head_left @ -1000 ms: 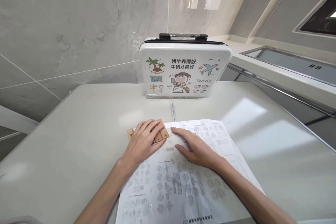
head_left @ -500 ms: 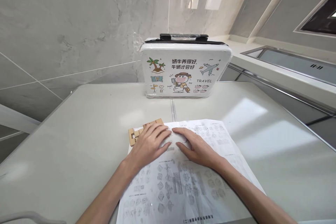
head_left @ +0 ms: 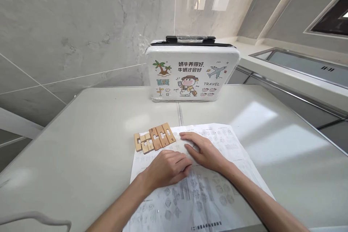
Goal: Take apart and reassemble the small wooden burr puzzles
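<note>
A printed paper sheet (head_left: 187, 203) with rows of small diagrams lies on the table under both my hands. My left hand (head_left: 170, 168) rests over its middle, closed, with the fingers curled; whatever is inside them, if anything, is hidden. To the right and a little farther off, my right hand (head_left: 205, 152) lies on the sheet with its fingers stretched out and nothing visible in them. Notched wooden puzzle pieces (head_left: 163, 136), some with numbers on them, lie side by side at the sheet's far left corner. Neither hand touches them.
A white carrying case (head_left: 193, 72) with cartoon prints, wrapped in clear plastic, stands upright at the back of the pale table (head_left: 81, 145). Behind it is a grey tiled wall (head_left: 81, 25). A counter (head_left: 296, 65) runs along the right.
My left hand has moved off the wooden pieces, toward me and slightly right, and its fingers have curled. The pieces are now uncovered. My right hand has barely moved.
</note>
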### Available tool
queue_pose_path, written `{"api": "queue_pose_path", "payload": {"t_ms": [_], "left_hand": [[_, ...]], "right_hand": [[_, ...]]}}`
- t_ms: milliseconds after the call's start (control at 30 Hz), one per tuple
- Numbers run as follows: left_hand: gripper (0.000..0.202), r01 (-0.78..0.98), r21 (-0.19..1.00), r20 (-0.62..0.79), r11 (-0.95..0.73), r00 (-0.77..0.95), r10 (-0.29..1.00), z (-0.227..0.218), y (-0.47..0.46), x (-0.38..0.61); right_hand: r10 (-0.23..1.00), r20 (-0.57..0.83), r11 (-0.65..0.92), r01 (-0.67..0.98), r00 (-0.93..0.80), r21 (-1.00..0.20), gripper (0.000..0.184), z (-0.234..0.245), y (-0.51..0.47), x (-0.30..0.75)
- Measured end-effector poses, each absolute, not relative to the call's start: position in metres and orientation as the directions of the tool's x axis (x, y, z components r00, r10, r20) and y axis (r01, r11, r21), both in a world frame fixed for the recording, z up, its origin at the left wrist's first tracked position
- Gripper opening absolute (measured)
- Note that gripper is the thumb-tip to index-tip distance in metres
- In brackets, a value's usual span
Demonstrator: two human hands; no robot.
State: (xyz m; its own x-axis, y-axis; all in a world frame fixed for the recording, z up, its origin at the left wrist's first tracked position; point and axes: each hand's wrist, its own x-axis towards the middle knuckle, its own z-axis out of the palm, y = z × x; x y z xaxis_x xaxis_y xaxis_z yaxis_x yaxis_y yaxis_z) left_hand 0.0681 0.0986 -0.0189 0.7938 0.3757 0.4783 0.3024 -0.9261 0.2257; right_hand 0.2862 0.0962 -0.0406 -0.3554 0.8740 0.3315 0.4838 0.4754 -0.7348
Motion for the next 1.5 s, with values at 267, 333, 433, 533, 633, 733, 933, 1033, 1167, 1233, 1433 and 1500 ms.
{"api": "queue_pose_path", "payload": {"t_ms": [267, 333, 433, 533, 633, 733, 933, 1033, 1167, 1233, 1433, 1500], "left_hand": [[0.017, 0.319, 0.273, 0.489, -0.908, 0.766, 0.416, -0.014, 0.102, 0.064], [0.017, 0.354, 0.270, 0.500, -0.896, 0.743, 0.444, -0.007, 0.106, 0.058], [0.008, 0.440, 0.247, 0.498, -0.863, 0.707, 0.503, 0.008, 0.115, 0.041], [0.030, 0.560, 0.232, 0.475, -0.795, 0.648, 0.595, 0.019, 0.123, 0.015], [0.059, 0.648, 0.235, 0.461, -0.725, 0.582, 0.670, 0.018, 0.128, -0.013], [0.077, 0.721, 0.248, 0.377, -0.647, 0.544, 0.750, 0.008, 0.131, -0.034], [0.071, 0.767, 0.264, 0.307, -0.584, 0.507, 0.805, -0.001, 0.132, -0.046], [0.066, 0.773, 0.262, 0.318, -0.577, 0.496, 0.808, 0.000, 0.133, -0.045], [0.060, 0.770, 0.270, 0.328, -0.578, 0.490, 0.807, 0.000, 0.136, -0.044], [0.058, 0.764, 0.278, 0.327, -0.582, 0.495, 0.805, -0.002, 0.137, -0.044], [0.059, 0.755, 0.318, 0.320, -0.573, 0.484, 0.815, -0.007, 0.140, -0.049], [0.059, 0.754, 0.324, 0.322, -0.572, 0.480, 0.816, -0.007, 0.140, -0.052]], "right_hand": [[0.915, 0.347, 0.402, 0.457, -0.204, -0.793, 0.024, -0.036, 0.100, 0.286], [0.933, 0.329, 0.359, 0.439, -0.147, -0.824, 0.020, -0.034, 0.101, 0.287], [0.963, 0.259, 0.267, 0.389, -0.074, -0.882, 0.018, -0.031, 0.103, 0.288], [0.981, 0.188, 0.190, 0.338, -0.039, -0.922, 0.019, -0.030, 0.104, 0.289], [0.987, 0.159, 0.161, 0.317, -0.031, -0.935, 0.019, -0.029, 0.104, 0.289], [0.989, 0.148, 0.150, 0.310, -0.030, -0.939, 0.019, -0.029, 0.104, 0.290], [0.989, 0.144, 0.149, 0.301, -0.041, -0.942, 0.020, -0.031, 0.105, 0.290], [0.987, 0.151, 0.160, 0.298, -0.052, -0.941, 0.018, -0.033, 0.106, 0.291], [0.985, 0.162, 0.172, 0.300, -0.057, -0.938, 0.016, -0.034, 0.108, 0.291], [0.984, 0.169, 0.178, 0.299, -0.055, -0.937, 0.016, -0.034, 0.108, 0.292], [0.985, 0.166, 0.173, 0.282, -0.051, -0.944, 0.016, -0.033, 0.106, 0.291], [0.985, 0.165, 0.172, 0.278, -0.049, -0.945, 0.016, -0.032, 0.106, 0.291]]}}
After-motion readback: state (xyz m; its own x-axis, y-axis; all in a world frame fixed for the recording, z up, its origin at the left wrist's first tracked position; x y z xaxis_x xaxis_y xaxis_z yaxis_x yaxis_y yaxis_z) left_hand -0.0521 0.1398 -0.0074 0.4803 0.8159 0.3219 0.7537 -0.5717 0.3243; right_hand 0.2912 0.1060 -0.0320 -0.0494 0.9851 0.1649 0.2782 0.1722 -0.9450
